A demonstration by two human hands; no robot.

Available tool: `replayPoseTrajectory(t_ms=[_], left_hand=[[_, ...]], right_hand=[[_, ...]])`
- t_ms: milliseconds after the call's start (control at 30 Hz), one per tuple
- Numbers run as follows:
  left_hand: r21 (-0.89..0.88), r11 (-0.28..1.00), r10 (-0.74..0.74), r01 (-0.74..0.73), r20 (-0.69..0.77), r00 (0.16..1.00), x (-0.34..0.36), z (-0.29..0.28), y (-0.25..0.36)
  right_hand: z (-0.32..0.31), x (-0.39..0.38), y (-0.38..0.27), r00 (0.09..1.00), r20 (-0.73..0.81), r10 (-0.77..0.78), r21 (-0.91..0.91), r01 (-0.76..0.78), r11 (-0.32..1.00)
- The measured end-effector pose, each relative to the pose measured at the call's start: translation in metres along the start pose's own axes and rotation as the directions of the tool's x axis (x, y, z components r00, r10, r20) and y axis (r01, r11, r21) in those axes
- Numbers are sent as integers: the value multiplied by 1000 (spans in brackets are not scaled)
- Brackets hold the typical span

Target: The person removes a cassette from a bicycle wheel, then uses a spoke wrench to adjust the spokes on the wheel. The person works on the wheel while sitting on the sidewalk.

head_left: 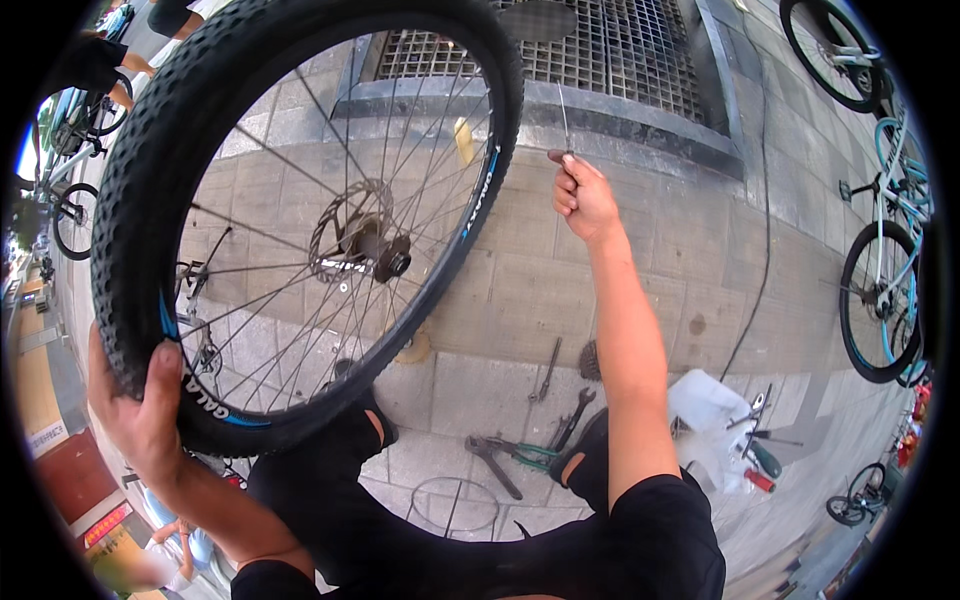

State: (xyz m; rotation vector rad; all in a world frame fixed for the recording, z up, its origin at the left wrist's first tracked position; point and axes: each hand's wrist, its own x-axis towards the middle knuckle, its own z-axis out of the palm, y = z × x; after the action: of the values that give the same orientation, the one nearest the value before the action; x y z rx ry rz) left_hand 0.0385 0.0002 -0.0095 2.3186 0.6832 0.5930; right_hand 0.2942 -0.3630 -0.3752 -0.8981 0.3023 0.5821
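Observation:
A bicycle wheel (508, 105) with a knobbly black tyre is held upright and tilted in front of me on the left. My left hand (140, 415) is closed around the lower left of its tyre and rim, thumb on the inner side. Inside the spokes show a brake disc (330, 235) and a dark hub (395, 262). Out to the right of the wheel, my right hand (590, 200) is closed in a fist around a thin metal rod (563, 110), which points away from me. Whether the rod is a spoke or a tool I cannot tell.
Tools lie on the paving by my feet: green-handled pliers (520, 452), a wrench (580, 402) and a long thin tool (547, 368). Right of them are a whitish plastic bag (705, 400) and a red-handled screwdriver (760, 481). A metal grating (620, 60) lies ahead; bicycles (885, 270) stand rightward.

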Motion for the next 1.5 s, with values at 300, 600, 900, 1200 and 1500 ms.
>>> replayPoseTrajectory(t_ms=[300,600,900,1200,1500], left_hand=[[89,962,241,-257,153,958,-43,-9,10],[-121,978,187,-169,153,970,-75,-58,-31],[-170,970,197,-173,134,971,-127,-71,-54],[-191,977,110,-93,80,991,-185,-58,-48],[-214,976,68,-40,122,990,-264,-47,-40]], right_hand=[[75,-154,34,992,16,-123,14,122,992],[184,-400,159,994,-55,-99,131,105,986],[212,-515,190,947,-40,-317,-215,302,929],[219,-521,160,835,9,-550,-530,470,706],[350,-461,56,469,201,-860,-882,469,50]])
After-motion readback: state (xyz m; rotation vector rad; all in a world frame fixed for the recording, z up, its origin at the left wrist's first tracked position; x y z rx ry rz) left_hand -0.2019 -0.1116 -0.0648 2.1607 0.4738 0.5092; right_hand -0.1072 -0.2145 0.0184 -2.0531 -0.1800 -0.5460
